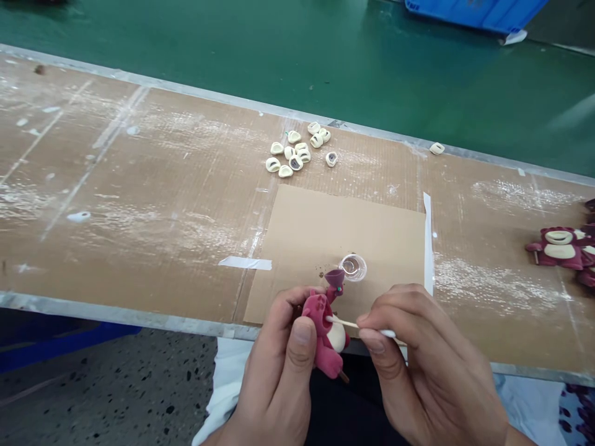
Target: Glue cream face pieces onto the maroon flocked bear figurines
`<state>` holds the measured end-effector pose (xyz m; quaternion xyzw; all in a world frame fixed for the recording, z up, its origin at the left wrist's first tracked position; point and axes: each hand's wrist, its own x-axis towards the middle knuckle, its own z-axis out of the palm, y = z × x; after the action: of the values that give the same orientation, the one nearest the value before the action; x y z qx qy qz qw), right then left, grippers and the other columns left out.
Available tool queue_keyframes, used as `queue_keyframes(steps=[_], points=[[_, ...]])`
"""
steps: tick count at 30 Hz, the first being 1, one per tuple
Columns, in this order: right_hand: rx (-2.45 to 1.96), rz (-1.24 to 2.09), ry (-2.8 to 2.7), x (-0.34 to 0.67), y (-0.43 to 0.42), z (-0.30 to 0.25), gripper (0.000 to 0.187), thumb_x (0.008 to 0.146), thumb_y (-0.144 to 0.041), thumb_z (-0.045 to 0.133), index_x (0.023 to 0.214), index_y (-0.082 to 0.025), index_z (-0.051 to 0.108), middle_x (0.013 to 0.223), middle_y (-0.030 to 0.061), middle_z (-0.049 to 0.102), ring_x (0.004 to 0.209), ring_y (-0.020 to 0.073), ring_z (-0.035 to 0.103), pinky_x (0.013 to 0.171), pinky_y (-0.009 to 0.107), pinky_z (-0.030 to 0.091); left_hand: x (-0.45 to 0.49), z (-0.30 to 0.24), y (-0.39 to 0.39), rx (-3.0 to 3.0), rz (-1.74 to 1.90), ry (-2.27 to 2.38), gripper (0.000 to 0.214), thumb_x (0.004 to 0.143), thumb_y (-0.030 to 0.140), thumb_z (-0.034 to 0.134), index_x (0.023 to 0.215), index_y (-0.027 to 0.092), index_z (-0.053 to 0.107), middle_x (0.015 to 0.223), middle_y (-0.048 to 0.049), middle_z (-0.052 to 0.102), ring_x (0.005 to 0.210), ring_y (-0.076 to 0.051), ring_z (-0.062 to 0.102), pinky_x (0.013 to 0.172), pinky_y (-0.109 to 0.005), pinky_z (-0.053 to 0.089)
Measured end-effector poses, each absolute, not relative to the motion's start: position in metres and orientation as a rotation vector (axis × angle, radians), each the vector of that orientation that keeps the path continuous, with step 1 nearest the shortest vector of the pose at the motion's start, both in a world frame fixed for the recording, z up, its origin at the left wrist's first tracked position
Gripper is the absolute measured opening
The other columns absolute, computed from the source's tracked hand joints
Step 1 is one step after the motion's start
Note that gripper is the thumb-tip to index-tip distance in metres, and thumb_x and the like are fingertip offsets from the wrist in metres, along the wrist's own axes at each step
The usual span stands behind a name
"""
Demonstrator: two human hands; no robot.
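Between its thumb and fingers, my left hand (283, 359) holds a dark pink bear figurine (329, 362) with a cream belly, tilted over the table's front edge. A hollow shows where the bear's face would be. My right hand (413, 353) pinches a cotton swab (346, 323), and the swab's far tip touches the hollow. At the figurine's raised arm is a purple funnel-shaped piece (334, 277). Just beyond it a small clear cup (354, 267) stands on a cardboard sheet (297, 248).
Several cream face pieces (295, 162) lie in a cluster at the back, with one single piece (437, 148) further right. Finished-looking bear figurines (559, 244) are at the right edge. White tape (428, 241) borders the sheet. A blue bin (478, 13) stands beyond, on the green surface (232, 56).
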<state>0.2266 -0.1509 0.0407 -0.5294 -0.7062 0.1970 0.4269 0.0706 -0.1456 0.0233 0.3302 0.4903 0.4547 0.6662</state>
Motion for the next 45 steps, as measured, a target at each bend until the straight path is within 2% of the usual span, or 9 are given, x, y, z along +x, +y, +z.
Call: queue_keyframes(steps=[9, 13, 17, 24, 27, 31, 35, 41, 45], points=[[-1.382, 0.525, -1.743, 0.221, -0.154, 0.048, 0.018, 0.095, -0.002, 0.061, 0.094, -0.019, 0.067, 0.085, 0.0006, 0.068, 0.077, 0.0139, 0.062, 0.074, 0.031, 0.054, 0.073, 0.025, -0.148, 0.747, 1.058, 1.205, 0.028, 0.1, 0.05, 0.064, 0.109, 0.026, 0.075, 0.067, 0.0005, 0.068, 0.057, -0.016, 0.06, 0.059, -0.025, 0.053], [-1.432, 0.663, -1.487, 0.219, -0.153, 0.048, 0.015, 0.098, -0.01, 0.063, 0.099, -0.023, 0.069, 0.086, -0.0021, 0.068, 0.076, 0.0114, 0.065, 0.067, 0.024, 0.055, 0.07, 0.025, -0.147, 0.711, 0.996, 1.198, 0.033, 0.099, 0.055, 0.063, 0.111, 0.025, 0.072, 0.067, 0.0007, 0.069, 0.058, -0.017, 0.061, 0.059, -0.025, 0.054], [-1.479, 0.456, -1.409, 0.232, -0.139, 0.036, 0.016, 0.098, -0.011, 0.066, 0.105, -0.024, 0.072, 0.095, -0.0008, 0.071, 0.086, 0.0117, 0.068, 0.074, 0.022, 0.057, 0.062, 0.022, -0.143, 0.441, 0.834, 1.257, 0.045, 0.095, 0.062, 0.065, 0.112, 0.02, 0.07, 0.07, -0.0022, 0.071, 0.062, -0.019, 0.064, 0.054, -0.026, 0.053], [-1.591, 0.33, -1.764, 0.257, -0.121, 0.013, 0.01, 0.101, -0.028, 0.066, 0.097, -0.02, 0.07, 0.089, 0.0021, 0.071, 0.08, 0.0155, 0.069, 0.07, 0.028, 0.056, 0.043, 0.011, -0.131, 0.062, 0.911, 1.22, 0.052, 0.077, 0.064, 0.084, 0.098, 0.017, 0.077, 0.073, -0.0042, 0.071, 0.06, -0.017, 0.061, 0.057, -0.026, 0.055], [-1.658, 0.359, -1.769, 0.272, -0.098, 0.018, 0.023, 0.106, -0.037, 0.056, 0.111, -0.019, 0.069, 0.097, 0.0059, 0.074, 0.084, 0.0189, 0.072, 0.07, 0.032, 0.058, 0.041, 0.014, -0.129, 0.018, 0.972, 1.178, 0.042, 0.079, 0.055, 0.085, 0.071, 0.017, 0.07, 0.065, -0.0023, 0.065, 0.055, -0.014, 0.055, 0.054, -0.025, 0.053], [-1.622, 0.414, -1.893, 0.281, -0.016, 0.021, 0.017, 0.103, -0.026, 0.057, 0.108, -0.022, 0.073, 0.105, 0.0049, 0.078, 0.095, 0.0213, 0.073, 0.082, 0.035, 0.058, 0.04, 0.019, -0.128, 0.017, 1.015, 1.103, 0.059, 0.073, 0.042, 0.092, 0.049, 0.021, 0.043, 0.06, 0.0005, 0.056, 0.059, -0.016, 0.055, 0.054, -0.025, 0.054], [-1.59, 0.468, -2.094, 0.272, 0.071, 0.01, 0.024, 0.097, -0.014, 0.062, 0.115, -0.021, 0.076, 0.123, 0.0091, 0.075, 0.109, 0.0266, 0.069, 0.098, 0.04, 0.053, 0.038, 0.022, -0.128, 0.019, 0.986, 1.127, 0.059, 0.069, 0.041, 0.094, 0.046, 0.022, 0.043, 0.06, -0.0007, 0.056, 0.061, -0.018, 0.056, 0.056, -0.028, 0.057], [-1.496, 0.415, -2.314, 0.269, 0.087, -0.007, 0.015, 0.094, -0.011, 0.064, 0.106, -0.016, 0.073, 0.121, 0.0095, 0.07, 0.102, 0.0219, 0.067, 0.094, 0.039, 0.053, 0.031, 0.019, -0.133, -0.032, 1.058, 1.081, 0.056, 0.077, 0.052, 0.088, 0.047, 0.022, 0.053, 0.055, -0.0014, 0.057, 0.059, -0.017, 0.052, 0.06, -0.029, 0.059], [-1.479, 0.342, -2.322, 0.287, 0.07, -0.017, 0.004, 0.097, -0.018, 0.067, 0.096, -0.015, 0.07, 0.1, 0.0036, 0.072, 0.096, 0.0197, 0.068, 0.094, 0.041, 0.054, 0.027, 0.011, -0.136, 0.027, 1.072, 1.125, 0.056, 0.084, 0.055, 0.081, 0.05, 0.022, 0.053, 0.048, 0.0002, 0.051, 0.058, -0.018, 0.056, 0.062, -0.027, 0.057]])
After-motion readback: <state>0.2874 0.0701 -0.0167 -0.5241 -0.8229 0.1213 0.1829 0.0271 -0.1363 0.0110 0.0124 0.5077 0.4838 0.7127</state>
